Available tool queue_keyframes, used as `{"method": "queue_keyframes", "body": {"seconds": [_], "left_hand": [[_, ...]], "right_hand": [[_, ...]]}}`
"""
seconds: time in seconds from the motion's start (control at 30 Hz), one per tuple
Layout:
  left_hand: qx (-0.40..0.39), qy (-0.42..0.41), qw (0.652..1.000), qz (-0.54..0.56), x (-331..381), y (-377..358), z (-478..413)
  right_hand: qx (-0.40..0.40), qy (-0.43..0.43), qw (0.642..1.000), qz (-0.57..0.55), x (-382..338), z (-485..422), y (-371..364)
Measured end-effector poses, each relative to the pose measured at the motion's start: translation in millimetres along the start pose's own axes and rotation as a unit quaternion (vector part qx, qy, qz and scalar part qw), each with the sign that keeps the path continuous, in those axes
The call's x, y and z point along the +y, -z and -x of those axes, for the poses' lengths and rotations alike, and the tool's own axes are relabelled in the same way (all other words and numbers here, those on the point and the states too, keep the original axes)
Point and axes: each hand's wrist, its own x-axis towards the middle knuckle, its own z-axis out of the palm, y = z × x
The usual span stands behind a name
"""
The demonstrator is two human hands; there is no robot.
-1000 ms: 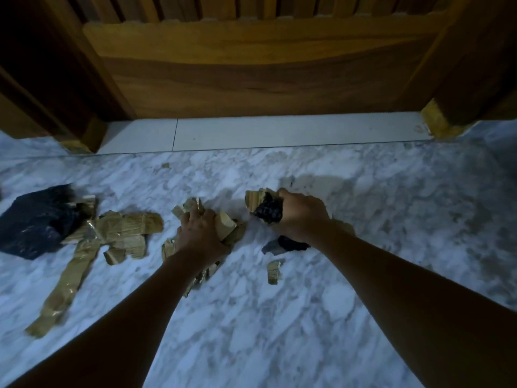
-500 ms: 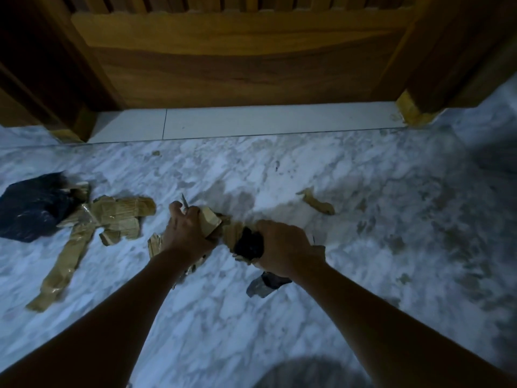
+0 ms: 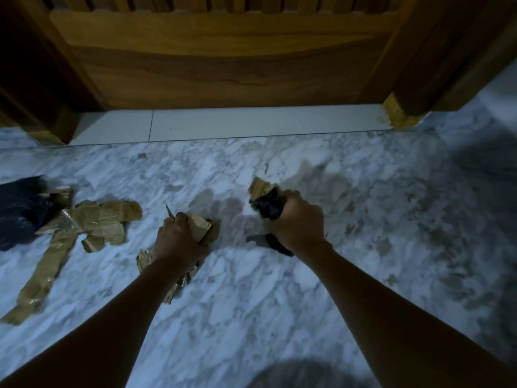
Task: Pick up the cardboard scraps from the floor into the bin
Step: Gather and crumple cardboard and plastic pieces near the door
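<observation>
We saw both hands low over the marble floor (image 3: 279, 303), before a wooden door (image 3: 223, 60) with a pale threshold strip (image 3: 251, 124) along its foot. The left hand (image 3: 179, 239) was clenched round a bundle of cardboard scraps (image 3: 200, 226), with torn brown pieces sticking out past the fingers toward the door and more hanging below the wrist. The right hand (image 3: 299, 222), apart from the left, grasped a crumpled black wad (image 3: 268, 207) together with a brown cardboard piece (image 3: 260, 187) that stood up beyond the knuckles; a dark tail of the wad showed under the heel of the hand. Whether either bundle touched the floor we could not tell. Well apart from the left hand, on its left, a heap of taped cardboard (image 3: 103, 219) lay flat on the marble, and from it a long taped strip (image 3: 42, 278) ran toward us. The heap's far edge touched a dark bag (image 3: 19, 211), cut off by the left border of the view. One tiny brown fragment (image 3: 141, 156) lay alone near the threshold
</observation>
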Motion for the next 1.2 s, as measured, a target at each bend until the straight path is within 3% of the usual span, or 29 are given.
{"method": "queue_keyframes", "body": {"seconds": [0.2,0.3,0.53,0.7,0.9,1.03,1.2], "left_hand": [[-0.011,-0.014,1.0,-0.002,12,-6,-5],[-0.005,-0.013,1.0,-0.006,13,-6,-4],[0.001,-0.015,1.0,0.0,14,-6,3],[0.0,-0.045,0.999,0.021,14,-14,19],[-0.014,-0.055,0.997,0.058,30,-14,27],[-0.019,-0.076,0.995,0.063,44,-15,34],[-0.031,-0.095,0.994,0.047,52,-18,34]], "right_hand": [[0.018,-0.111,0.993,0.031,37,-26,20],[-0.024,-0.104,0.99,0.09,45,-29,16],[-0.005,-0.059,0.991,0.124,50,-32,18],[-0.026,-0.113,0.992,0.054,61,-21,25],[-0.013,-0.221,0.966,-0.131,73,-11,43],[-0.008,-0.219,0.964,-0.151,77,-4,60],[-0.033,-0.149,0.988,-0.033,71,0,59]]}}
